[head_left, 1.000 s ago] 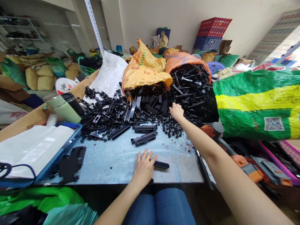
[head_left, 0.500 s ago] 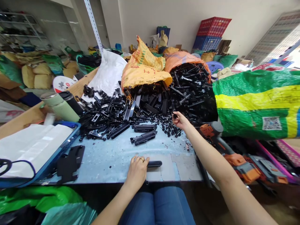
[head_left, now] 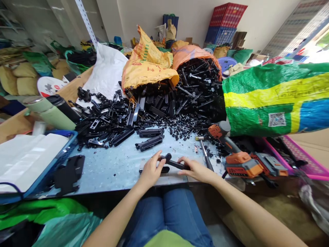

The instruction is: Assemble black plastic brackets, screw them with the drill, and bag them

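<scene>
Near the front edge of the light blue table, my left hand and my right hand meet on a long black plastic part. Each hand has its fingers closed on one end of it. A second flat black piece lies on the table just under my left fingers. Two more long black parts lie a little farther out. Behind them a big heap of black plastic parts spills from an orange sack.
An orange cordless drill and a hammer lie right of my hands. A green and yellow sack fills the right side. A blue crate with white sheets, a black bracket and a green flask stand left.
My right hand has come back from the heap to the front edge and joined my left hand on the black part. The camera has tilted down.
</scene>
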Available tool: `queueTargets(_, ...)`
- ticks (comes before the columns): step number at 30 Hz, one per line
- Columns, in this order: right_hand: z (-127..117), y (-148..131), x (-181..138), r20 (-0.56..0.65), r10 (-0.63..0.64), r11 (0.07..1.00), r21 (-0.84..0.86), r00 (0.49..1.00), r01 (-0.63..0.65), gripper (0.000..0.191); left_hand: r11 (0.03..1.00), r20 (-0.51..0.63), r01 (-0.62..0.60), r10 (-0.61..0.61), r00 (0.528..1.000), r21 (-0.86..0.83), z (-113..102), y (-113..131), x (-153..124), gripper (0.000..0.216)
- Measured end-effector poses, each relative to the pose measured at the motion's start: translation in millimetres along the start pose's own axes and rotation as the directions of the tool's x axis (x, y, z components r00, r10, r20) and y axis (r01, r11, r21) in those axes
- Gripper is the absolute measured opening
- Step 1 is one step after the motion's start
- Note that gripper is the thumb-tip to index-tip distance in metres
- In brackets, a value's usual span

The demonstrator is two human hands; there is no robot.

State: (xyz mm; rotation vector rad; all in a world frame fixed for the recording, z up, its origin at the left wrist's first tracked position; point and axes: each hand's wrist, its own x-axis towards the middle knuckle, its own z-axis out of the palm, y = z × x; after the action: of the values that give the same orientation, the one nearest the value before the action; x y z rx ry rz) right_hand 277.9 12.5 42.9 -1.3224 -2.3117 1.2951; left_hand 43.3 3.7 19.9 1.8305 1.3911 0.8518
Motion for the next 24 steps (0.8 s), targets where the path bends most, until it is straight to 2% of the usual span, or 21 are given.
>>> queueTargets(1,-5,2,-4,-0.015,-0.006,0.995,-0.102,1.0,0.005,0.04,0.997,0.097,-0.045,0.039,0.995,0.06,-3,-6,-1,0.042)
queueTargets(3,-12,8,-12,0.057,-0.041,0.973,-0.226,0.998,0.053,0.036,0.977,0.283,-0.146,0.099,0.954,0.153,-8,-16,-2,0.039)
queueTargets(4,-14,10,-15,0.106,-0.064,0.961,-0.261,0.992,0.09,0.035,0.963,0.345,-0.19,0.115,0.932,0.191,-10,-19,-3,0.037)
queueTargets(6,-14,12,-17,0.155,-0.096,0.935,-0.325,0.983,0.142,0.036,0.936,0.395,-0.239,0.123,0.911,0.259,-9,-21,-3,0.033)
queueTargets(11,2,12,-14,0.162,-0.119,0.824,-0.534,0.98,0.189,0.036,0.898,0.425,-0.266,0.101,0.899,0.349,2,-12,0,0.031)
queueTargets(14,15,11,-9,0.115,-0.083,0.759,-0.636,0.99,0.138,0.04,0.888,0.415,-0.252,0.078,0.907,0.384,6,-7,-1,0.033)
queueTargets(19,26,1,-12,-0.004,-0.074,0.667,-0.744,0.997,0.047,0.043,0.867,0.334,-0.245,0.098,0.938,0.434,8,-3,-10,0.06)
queueTargets(24,24,-17,-17,-0.05,-0.138,0.589,-0.807,0.989,0.041,0.038,0.876,0.266,-0.266,0.166,0.95,0.402,8,-6,-15,0.048)
